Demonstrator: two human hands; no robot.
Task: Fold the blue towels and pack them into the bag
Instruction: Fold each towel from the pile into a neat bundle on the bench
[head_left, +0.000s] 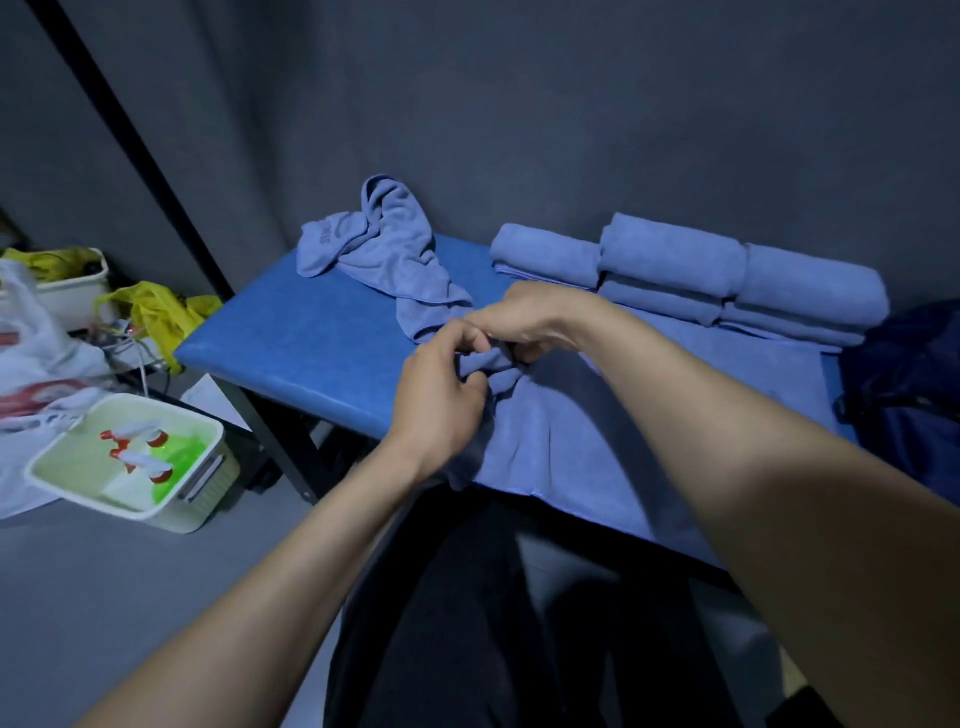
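Holding apparently spray bottles (137, 451), a green bin (208, 470) sits floor-level.

Both hands, left (441, 384) and right (524, 317), pinching spread blue towel (597, 431), padded bench (311, 343), folded towels (685, 275)

crumpled towel (374, 244), embroidered lettering, unreadable

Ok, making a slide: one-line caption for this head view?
Both hands, left hand and right hand, pinch a blue towel on the padded bench.
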